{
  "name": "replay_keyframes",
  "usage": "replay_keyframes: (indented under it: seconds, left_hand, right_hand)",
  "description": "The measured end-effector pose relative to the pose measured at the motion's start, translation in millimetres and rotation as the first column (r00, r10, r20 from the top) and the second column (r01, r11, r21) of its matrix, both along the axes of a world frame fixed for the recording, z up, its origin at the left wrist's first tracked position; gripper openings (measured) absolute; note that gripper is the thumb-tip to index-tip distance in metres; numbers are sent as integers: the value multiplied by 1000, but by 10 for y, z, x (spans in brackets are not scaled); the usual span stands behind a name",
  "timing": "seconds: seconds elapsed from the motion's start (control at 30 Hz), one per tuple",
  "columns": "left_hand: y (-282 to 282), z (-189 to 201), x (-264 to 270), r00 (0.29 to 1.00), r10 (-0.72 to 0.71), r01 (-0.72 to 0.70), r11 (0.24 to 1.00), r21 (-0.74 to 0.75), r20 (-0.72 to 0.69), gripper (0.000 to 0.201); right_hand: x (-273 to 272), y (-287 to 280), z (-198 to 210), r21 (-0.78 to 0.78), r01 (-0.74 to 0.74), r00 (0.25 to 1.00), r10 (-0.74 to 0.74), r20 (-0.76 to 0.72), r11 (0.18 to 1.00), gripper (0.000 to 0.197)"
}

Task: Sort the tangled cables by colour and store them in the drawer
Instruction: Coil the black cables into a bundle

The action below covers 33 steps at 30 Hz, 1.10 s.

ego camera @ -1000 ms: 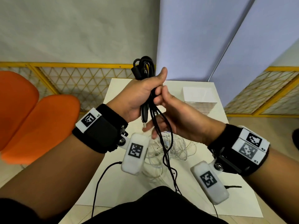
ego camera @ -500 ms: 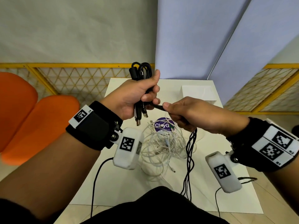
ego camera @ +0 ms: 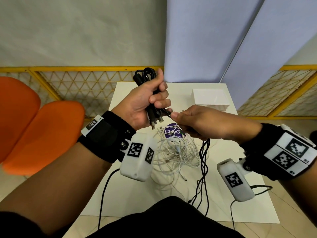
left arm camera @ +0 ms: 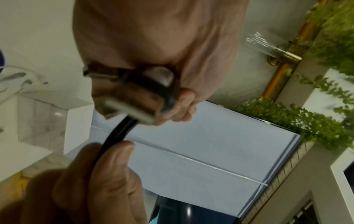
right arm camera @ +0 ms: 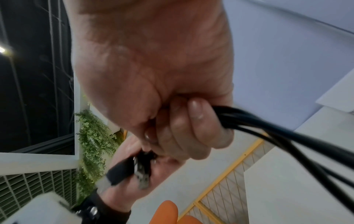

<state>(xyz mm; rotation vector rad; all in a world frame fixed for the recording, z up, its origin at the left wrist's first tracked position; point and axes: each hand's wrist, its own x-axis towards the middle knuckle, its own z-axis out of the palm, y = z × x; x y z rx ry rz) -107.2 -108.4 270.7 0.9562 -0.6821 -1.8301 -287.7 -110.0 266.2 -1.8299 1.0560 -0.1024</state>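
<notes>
Left hand clenched round folded black cables; right hand pinching their slack taut for coiling, white cables left on worktop.

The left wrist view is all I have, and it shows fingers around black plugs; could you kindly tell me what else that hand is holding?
Observer: The left hand grips a looped bundle of black cables, whose loops stick out above the fist.
Operator: Thank you. Where do the cables in the other hand run?
Observer: From the right hand, black strands hang down to the white table and off its near edge.
Operator: Are the white cables sorted yet?
Observer: No, the white cables lie in a loose tangle on the table under both hands.
Operator: And is the drawer visible?
Observer: A white box stands at the table's far right; whether its drawer is open, I cannot tell.
</notes>
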Motion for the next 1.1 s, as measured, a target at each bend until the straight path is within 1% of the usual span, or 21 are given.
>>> replay_keyframes:
  seconds: [0.1,0.17,0.3,0.43,0.53,0.67,0.73,0.8,0.93,1.03,1.1]
  left_hand:
    - [-5,47,35,989,-47,52,998,-33,138,48]
    - [-5,53,64,968,-58,75,995,-61,245,46]
    - [40,30,74,874,-108,180,977,-110,474,46]
    - [87,32,24,772,-154,290,949,-126,617,45]
    - [92,52,-13,709,-207,373,921,-110,675,44]
    - [107,77,-67,600,-330,512,859,-32,729,40]
    - [111,77,-100,554,-345,520,854,9,758,37]
    - [123,75,-141,532,-334,495,868,34,778,39]
    - [140,58,-215,512,-319,452,890,65,797,27]
    - [131,22,-233,496,-346,459,883,98,797,32]
    - [148,5,-235,510,-388,471,873,128,768,33]
  right_hand:
    - [-75,-61,34,-28,-12,999,11,-35,1000,54]
    - [-133,-100,76,-45,-25,997,21,-72,999,54]
    - [-242,-148,199,-92,-61,990,49,-130,994,56]
    - [-300,-205,371,-137,-93,979,66,-194,986,57]
    - [-317,-243,486,-146,-112,975,80,-207,983,57]
    - [-323,-294,566,-151,-146,967,109,-230,978,58]
    - [-316,-305,572,-181,-163,960,114,-256,970,60]
    - [-313,-320,562,-197,-176,957,121,-264,965,60]
    - [-276,-307,572,-230,-166,963,108,-246,959,58]
    - [-249,-318,582,-273,-176,963,108,-248,946,56]
    - [-235,-329,587,-306,-208,951,118,-287,929,48]
